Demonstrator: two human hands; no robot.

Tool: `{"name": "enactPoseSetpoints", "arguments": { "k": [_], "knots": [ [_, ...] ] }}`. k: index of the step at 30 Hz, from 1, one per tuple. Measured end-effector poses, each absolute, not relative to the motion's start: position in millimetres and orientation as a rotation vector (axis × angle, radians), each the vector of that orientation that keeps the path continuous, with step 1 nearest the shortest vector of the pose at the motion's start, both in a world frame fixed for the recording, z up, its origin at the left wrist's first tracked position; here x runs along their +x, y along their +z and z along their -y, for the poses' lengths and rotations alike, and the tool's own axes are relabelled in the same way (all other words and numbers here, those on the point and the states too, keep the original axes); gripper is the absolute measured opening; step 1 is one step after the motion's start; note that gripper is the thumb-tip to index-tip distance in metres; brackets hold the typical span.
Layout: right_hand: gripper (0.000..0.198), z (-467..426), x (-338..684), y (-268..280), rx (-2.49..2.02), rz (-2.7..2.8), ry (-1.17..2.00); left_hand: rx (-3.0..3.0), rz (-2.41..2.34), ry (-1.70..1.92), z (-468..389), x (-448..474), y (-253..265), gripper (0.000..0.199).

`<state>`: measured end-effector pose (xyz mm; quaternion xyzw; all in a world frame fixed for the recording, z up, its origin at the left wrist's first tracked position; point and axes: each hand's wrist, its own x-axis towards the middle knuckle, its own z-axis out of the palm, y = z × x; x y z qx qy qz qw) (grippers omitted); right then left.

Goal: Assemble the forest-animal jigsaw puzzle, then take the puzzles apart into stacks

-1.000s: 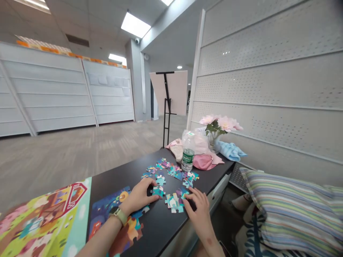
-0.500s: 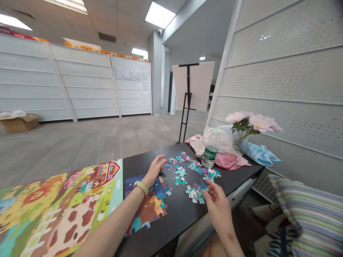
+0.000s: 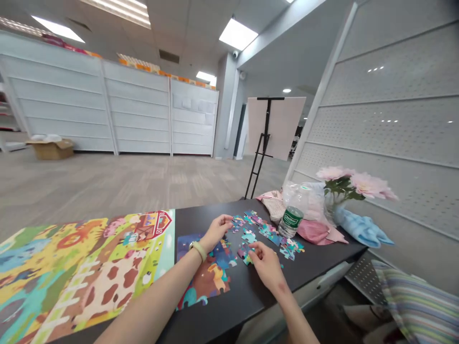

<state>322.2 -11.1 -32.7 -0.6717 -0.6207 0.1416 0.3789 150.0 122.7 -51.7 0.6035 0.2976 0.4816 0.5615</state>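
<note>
My left hand [image 3: 217,230], with a pale band on its wrist, reaches over a partly assembled jigsaw puzzle [image 3: 211,272]. Its fingers are slightly bent and apart, close to a group of loose pieces, and I see nothing in them. My right hand [image 3: 267,263] has its thumb and fingertips closed on a puzzle piece [image 3: 245,252], low over the table; the fingers partly cover it. Other loose puzzle pieces [image 3: 248,235] lie just beyond, and a joined strip [image 3: 269,232] runs toward the bottle.
A water bottle [image 3: 291,220] stands behind the pieces, beside pink cloth [image 3: 313,231], a blue cloth [image 3: 364,227] and pink flowers [image 3: 369,184]. A farm-animal picture sheet [image 3: 107,282] covers the left of the black table [image 3: 247,296]. A striped cushion [image 3: 423,301] is at the right.
My right hand has moved left and away from me, now gripping near the middle pieces. The view has turned a little left. My left hand stays near the same pieces.
</note>
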Motion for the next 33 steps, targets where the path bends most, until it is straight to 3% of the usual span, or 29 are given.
{"name": "enactPoseSetpoints", "arguments": {
  "k": [9, 16, 20, 25, 33],
  "knots": [
    [0.037, 12.6, 311.6, -41.2, -1.804, 1.807, 0.178, 1.615, -0.676, 1.093, -122.2, 154.3, -53.8, 0.018],
    [0.04, 13.3, 316.3, -44.8, -1.729, 1.788, 0.265, 1.807, -0.696, 1.061, -111.3, 151.9, -47.0, 0.012],
    [0.036, 10.4, 324.6, -45.1, -1.805, 1.736, 0.085, 1.856, -0.77, 1.097, -112.0, 152.2, -47.5, 0.012],
    [0.033, 5.2, 350.9, -45.9, -1.929, 1.588, -0.088, 1.91, -0.935, 1.166, -114.8, 151.5, -47.8, 0.017],
    [0.041, 12.1, 372.4, -50.1, -1.696, 1.149, 0.113, 2.337, -0.769, 0.906, -87.3, 154.7, -36.6, 0.037]
  ]
}}
